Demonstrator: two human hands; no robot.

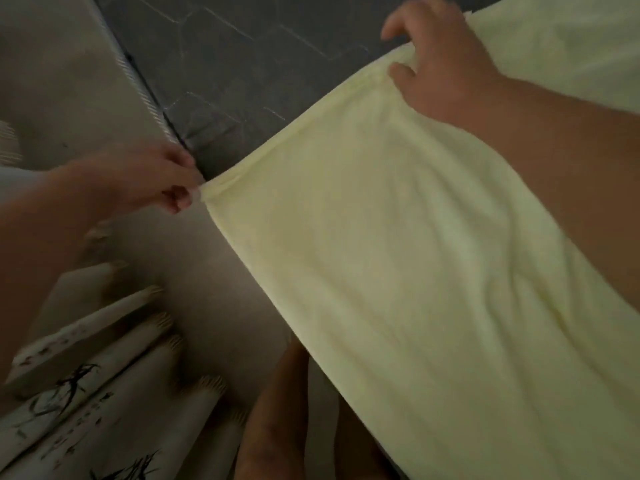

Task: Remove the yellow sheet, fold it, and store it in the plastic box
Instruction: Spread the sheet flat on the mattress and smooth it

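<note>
Firmly left hand (149,178), right hand (446,67) pinch sheet (398,258).

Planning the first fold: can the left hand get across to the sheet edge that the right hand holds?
Probably yes. The left hand pinches one corner of the yellow sheet, the right hand grips the same edge, and only that stretched edge shows between them, nothing in the way.

The stretched sheet (398,254) blocks the whole right side. Beyond its upper edge the dark mattress (242,64) lies open. Left of it a pale surface (225,289) is free, bounded below by patterned folds (104,393) and a leg (277,410).
</note>
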